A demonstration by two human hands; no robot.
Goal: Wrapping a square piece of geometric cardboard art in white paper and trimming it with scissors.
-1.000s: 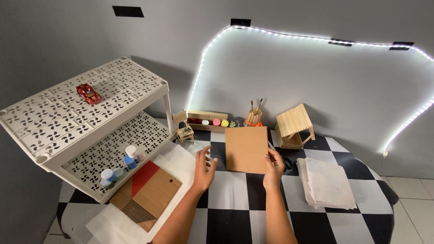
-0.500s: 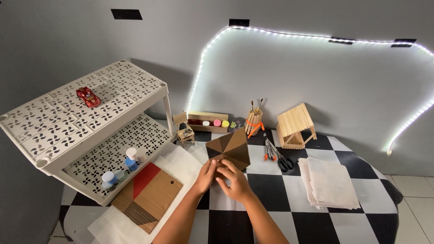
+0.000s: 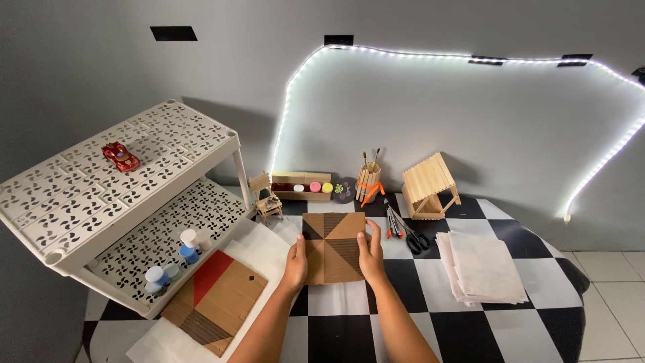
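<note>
A square piece of brown cardboard (image 3: 334,245) painted with dark triangles lies flat over the checkered table (image 3: 336,329), between my two hands. My left hand (image 3: 295,265) grips its left edge and my right hand (image 3: 371,257) grips its right edge, thumbs on top. A second, larger cardboard panel (image 3: 218,302) with a red triangle and a striped corner rests on white paper (image 3: 259,245) to the left.
A white two-tier rack (image 3: 80,195) stands at left with a red toy car (image 3: 121,156) on top and small paint bottles (image 3: 188,245) below. Behind are a paint tray (image 3: 302,187), a brush holder (image 3: 367,183), a stick house (image 3: 428,185), scissors (image 3: 410,235). A paper stack (image 3: 480,267) lies right.
The cardboard square was held plain side up, then turned over in my hands. Now it lies flat with the painted triangle side up, held at both edges.
</note>
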